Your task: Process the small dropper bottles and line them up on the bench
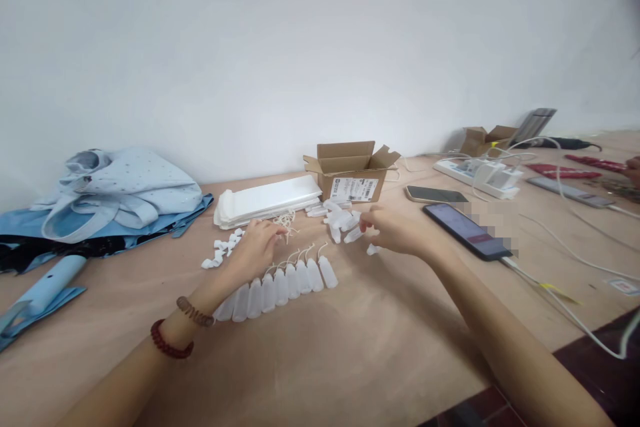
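Note:
My left hand (256, 248) reaches over the brown tabletop, thumb and fingertips closed together on a white cord at the edge of a small tangled pile of white cords (286, 219). Below it stands a slanting row of several translucent plastic bottles (281, 285) lying side by side, with cords coming out of their tops. My right hand (393, 230) has bent fingers closed at the end of one loose translucent bottle (353, 235). More loose bottles (337, 217) lie heaped beside it. Small white plastic pieces (219, 255) are partly behind my left hand.
Behind the heap stands an open cardboard box (350, 183), with a stack of white flat sleeves (273, 200) left of it. Blue fabric and a bag (135, 187) lie at the left. Phones (463, 230), a power strip (483, 177) and cables fill the right. Another person's hand (634, 170) shows there.

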`<state>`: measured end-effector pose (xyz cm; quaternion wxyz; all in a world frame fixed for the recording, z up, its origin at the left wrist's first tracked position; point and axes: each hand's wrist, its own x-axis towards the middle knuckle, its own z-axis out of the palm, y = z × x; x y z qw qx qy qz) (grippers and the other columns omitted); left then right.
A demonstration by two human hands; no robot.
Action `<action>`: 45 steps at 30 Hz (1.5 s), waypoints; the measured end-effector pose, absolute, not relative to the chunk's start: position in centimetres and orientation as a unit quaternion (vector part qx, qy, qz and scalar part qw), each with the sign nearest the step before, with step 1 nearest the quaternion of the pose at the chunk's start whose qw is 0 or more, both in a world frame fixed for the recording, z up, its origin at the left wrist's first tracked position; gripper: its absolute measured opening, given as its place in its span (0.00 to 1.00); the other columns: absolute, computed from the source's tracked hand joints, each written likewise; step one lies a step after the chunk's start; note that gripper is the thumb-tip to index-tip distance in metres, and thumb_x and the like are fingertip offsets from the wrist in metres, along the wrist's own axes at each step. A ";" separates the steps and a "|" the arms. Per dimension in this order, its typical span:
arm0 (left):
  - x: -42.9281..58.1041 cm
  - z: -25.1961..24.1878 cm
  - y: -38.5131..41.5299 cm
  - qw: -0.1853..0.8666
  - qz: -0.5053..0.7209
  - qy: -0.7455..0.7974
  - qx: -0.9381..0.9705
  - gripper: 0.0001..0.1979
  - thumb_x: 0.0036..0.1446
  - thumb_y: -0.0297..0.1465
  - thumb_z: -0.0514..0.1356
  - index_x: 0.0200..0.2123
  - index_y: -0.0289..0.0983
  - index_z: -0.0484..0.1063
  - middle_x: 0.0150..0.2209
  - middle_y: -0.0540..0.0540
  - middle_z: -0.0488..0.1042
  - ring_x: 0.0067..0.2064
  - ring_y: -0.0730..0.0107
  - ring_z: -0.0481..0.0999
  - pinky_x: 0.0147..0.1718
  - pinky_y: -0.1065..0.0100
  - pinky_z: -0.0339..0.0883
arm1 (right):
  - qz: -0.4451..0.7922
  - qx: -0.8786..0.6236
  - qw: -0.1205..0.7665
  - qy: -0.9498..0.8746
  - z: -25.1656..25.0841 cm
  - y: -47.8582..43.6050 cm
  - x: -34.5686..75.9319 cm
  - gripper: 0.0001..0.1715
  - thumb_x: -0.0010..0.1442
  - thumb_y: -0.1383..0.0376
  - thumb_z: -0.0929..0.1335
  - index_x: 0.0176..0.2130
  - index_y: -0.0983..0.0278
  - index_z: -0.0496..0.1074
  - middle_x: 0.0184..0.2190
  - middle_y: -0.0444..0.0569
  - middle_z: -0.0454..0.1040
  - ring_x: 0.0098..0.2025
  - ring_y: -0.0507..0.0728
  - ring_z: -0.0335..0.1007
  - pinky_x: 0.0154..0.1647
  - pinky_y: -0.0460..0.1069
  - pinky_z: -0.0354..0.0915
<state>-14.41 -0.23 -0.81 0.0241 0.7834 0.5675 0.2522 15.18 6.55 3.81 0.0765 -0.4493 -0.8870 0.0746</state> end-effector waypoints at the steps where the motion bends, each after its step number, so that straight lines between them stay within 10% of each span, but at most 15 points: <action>1: -14.2 -0.9 -0.3 0.022 0.248 0.560 0.790 0.17 0.58 0.24 0.47 0.43 0.37 0.73 0.40 0.42 0.74 0.44 0.56 0.65 0.44 0.57 0.59 | 0.080 -0.451 0.061 -0.887 3.6 6.8 15.4 0.12 0.45 0.75 0.67 0.32 0.62 0.70 0.33 0.50 0.70 0.32 0.56 0.66 0.26 0.46 0.56; 16: -14.1 -1.5 -0.1 0.019 0.167 0.552 0.817 0.26 0.50 0.15 0.47 0.49 0.34 0.72 0.49 0.41 0.72 0.46 0.58 0.64 0.48 0.58 0.60 | 0.079 -0.484 -0.098 -0.866 3.1 6.5 14.8 0.07 0.53 0.67 0.65 0.33 0.64 0.73 0.30 0.50 0.72 0.29 0.55 0.67 0.25 0.46 0.51; 33: -14.1 1.8 -0.5 0.166 0.387 0.623 0.659 0.13 0.53 0.32 0.55 0.38 0.41 0.78 0.40 0.45 0.77 0.44 0.57 0.72 0.46 0.59 0.61 | 0.024 -0.352 0.155 -0.923 2.5 4.6 12.5 0.03 0.57 0.68 0.64 0.34 0.66 0.67 0.34 0.51 0.70 0.31 0.54 0.64 0.29 0.46 0.52; 45: -10.8 5.3 -2.9 0.566 0.593 0.351 0.452 0.06 0.51 0.29 0.63 0.27 0.31 0.77 0.31 0.43 0.74 0.39 0.66 0.72 0.44 0.66 0.65 | 0.110 -0.294 0.260 -0.913 0.2 2.8 9.9 0.11 0.64 0.62 0.60 0.45 0.66 0.62 0.38 0.54 0.71 0.35 0.57 0.67 0.32 0.48 0.58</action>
